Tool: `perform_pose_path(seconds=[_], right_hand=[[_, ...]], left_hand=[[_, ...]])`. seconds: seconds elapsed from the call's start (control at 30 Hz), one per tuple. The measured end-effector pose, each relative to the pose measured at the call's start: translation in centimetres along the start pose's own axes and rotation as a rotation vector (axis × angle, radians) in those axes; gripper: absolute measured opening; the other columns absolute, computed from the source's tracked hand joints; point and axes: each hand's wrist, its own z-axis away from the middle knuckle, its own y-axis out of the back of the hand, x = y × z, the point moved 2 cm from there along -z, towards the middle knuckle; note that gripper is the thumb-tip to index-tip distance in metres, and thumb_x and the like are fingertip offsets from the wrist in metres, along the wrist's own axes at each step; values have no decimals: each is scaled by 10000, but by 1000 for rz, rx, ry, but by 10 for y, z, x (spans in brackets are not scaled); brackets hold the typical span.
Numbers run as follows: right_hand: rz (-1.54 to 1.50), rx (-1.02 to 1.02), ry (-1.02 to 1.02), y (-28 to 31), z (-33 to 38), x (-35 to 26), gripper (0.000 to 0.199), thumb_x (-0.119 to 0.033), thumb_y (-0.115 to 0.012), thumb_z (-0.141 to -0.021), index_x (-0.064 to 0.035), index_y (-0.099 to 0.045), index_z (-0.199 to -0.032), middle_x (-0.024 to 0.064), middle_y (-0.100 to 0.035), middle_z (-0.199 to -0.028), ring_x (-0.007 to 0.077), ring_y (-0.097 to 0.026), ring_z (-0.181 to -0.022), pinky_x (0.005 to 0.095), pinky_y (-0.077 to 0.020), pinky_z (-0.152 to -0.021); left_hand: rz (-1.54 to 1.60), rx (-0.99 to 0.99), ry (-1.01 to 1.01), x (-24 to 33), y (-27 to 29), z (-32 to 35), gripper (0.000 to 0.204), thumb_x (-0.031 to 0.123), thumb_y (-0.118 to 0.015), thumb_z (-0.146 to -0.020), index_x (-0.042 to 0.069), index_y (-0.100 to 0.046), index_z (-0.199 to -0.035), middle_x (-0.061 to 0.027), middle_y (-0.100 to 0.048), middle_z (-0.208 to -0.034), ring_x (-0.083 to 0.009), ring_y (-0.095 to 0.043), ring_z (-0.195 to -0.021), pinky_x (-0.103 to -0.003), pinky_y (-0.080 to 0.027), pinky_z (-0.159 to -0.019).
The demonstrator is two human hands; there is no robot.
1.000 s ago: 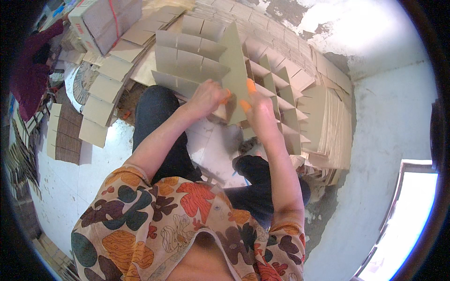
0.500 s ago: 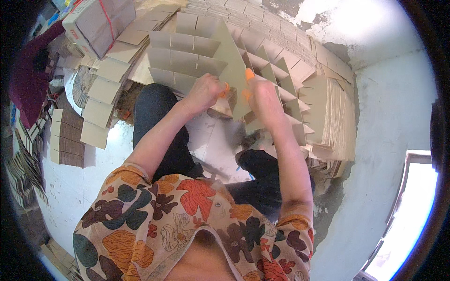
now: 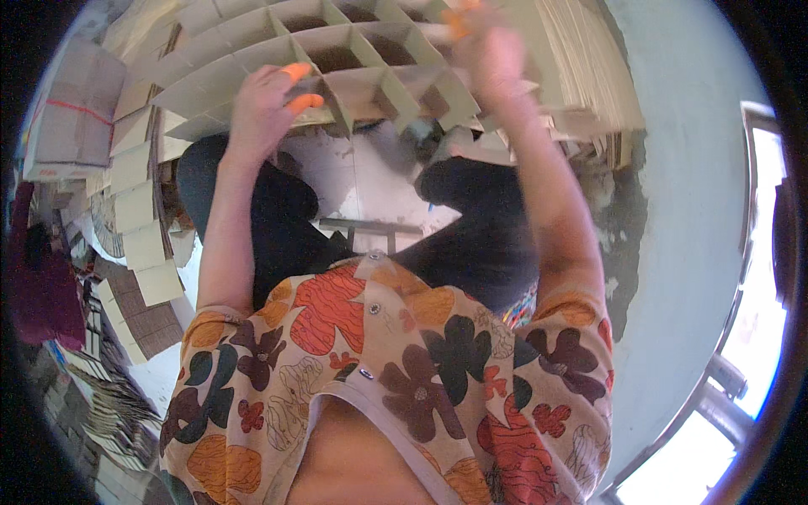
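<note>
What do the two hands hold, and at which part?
Both grip the cardboard divider grid: the left hand at its near edge, the right hand farther along the grid; exact spot blurred.

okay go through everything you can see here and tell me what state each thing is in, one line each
cardboard divider grid: assembled, cells open, held up over the lap
left hand: gripping the grid's near edge
right hand: raised at the grid, blurred
bundle of flat cardboard: tied with red string
cardboard strips: stacked loose
</note>
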Motion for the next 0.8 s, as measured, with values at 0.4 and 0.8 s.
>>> perform_pose_path(seconds=[0.4,0.8], right_hand=[[459,-249,-169,-18,63,196,403,-279,-705,-749,-45,-544,-1035,142,-591,-1032,331,-523,-1076,473,-454,-832],[463,-240,-501,-11,51,196,444,-349,-745,-708,-52,-602,-1005,139,-626,-1023,304,-582,-1001,430,-457,-840]], left_hand=[[-252,79,72,-24,16,30,574,225,-805,-618,98,-603,-1140,-85,-619,-1075,-259,-535,-1051,-370,-404,-923],[-319,230,-41,-31,9,33,495,239,-786,-650,84,-610,-1086,-67,-624,-985,-212,-557,-996,-413,-359,-961]])
